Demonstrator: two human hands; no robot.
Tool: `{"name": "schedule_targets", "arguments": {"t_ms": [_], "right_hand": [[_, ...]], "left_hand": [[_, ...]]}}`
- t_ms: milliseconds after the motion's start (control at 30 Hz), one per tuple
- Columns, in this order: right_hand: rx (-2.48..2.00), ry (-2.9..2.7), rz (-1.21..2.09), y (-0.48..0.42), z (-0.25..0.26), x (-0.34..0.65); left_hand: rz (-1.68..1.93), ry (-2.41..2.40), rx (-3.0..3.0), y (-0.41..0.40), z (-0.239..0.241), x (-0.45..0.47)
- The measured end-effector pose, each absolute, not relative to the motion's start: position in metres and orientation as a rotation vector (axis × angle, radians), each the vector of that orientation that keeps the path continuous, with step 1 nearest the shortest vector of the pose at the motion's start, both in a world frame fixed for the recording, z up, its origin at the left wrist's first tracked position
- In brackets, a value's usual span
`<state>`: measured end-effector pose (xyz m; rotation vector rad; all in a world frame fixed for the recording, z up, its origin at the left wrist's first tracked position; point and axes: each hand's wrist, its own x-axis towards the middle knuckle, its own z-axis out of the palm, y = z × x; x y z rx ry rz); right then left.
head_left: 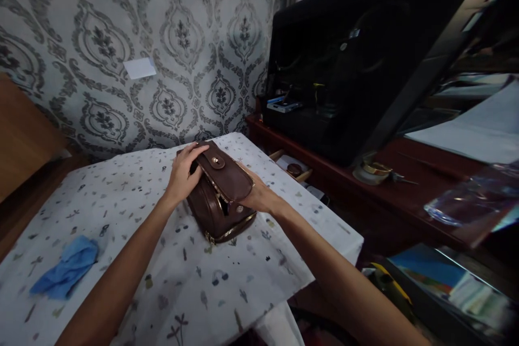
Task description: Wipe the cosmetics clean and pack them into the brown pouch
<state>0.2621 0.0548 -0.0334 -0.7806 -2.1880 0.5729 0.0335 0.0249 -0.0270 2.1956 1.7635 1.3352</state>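
Observation:
A brown leather handbag point(208, 211) with gold zips and a round metal clasp rests on the patterned white cloth. Its upper part, bearing a gold turn lock, is lifted at the front, and a dark gap shows along the zip. My left hand point(184, 173) grips the bag's upper left edge, fingers bent over the top and thumb along the side. On the right side, my right hand point(261, 194) holds the bag near the zipped edge. Most of its fingers are hidden behind the leather.
A crumpled blue cloth point(68, 266) lies at left on the white tablecloth point(178, 286). To the right, a large black television point(344, 65) stands on a dark red cabinet point(401, 192) with a tape roll point(371, 172). Below it is an open drawer point(304, 175). A cardboard box point(28, 138) stands far left.

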Motion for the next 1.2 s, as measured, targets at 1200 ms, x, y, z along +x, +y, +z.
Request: {"name": "schedule_targets", "arguments": {"t_ms": [1200], "right_hand": [[-0.918,-1.937,-0.062,0.008,-0.083,0.234]], "left_hand": [[1.039,1.455,2.21,-0.054,-0.028,0.039]]}}
